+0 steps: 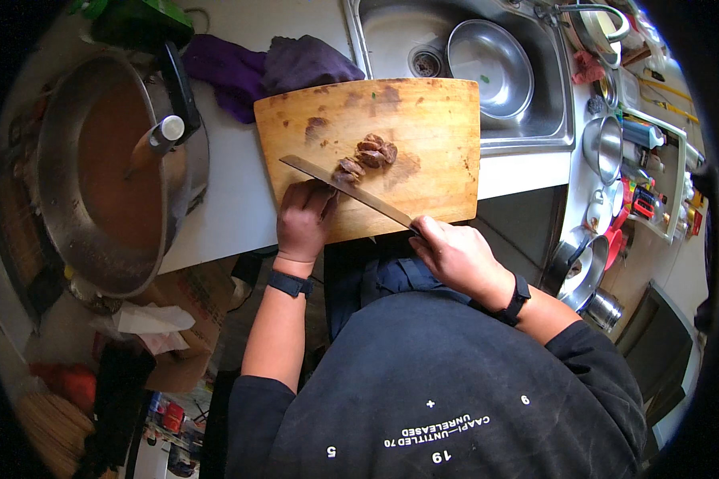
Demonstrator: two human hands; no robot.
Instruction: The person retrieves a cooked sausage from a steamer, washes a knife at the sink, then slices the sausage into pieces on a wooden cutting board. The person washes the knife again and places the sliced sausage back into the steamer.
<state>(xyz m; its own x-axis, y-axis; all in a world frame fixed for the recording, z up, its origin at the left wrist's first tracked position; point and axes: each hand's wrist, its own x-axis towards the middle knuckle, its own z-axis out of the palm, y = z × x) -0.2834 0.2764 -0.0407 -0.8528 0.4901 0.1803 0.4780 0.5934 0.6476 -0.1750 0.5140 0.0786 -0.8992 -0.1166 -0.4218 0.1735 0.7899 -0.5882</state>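
My right hand (455, 251) grips the handle of a kitchen knife at the near edge of a wooden cutting board (431, 185). The knife's long blade (365, 199) slants across the board towards the upper left. Close behind the blade, my left hand (305, 215) rests on the board's left part with its fingers bunched and bent down. Whatever lies under those fingers is hidden. Beyond the blade are brown slices that look like cooked meat: a smaller group (349, 170) beside the blade and a larger pile (375, 151) farther off.
A large wok (60, 197) of reddish-brown liquid stands left, its handle (171, 129) towards the board. A purple cloth (227, 72) lies behind the board. A steel sink (389, 36) at the back right holds a metal bowl (491, 66). Bowls and pans line the right-hand counter (551, 239).
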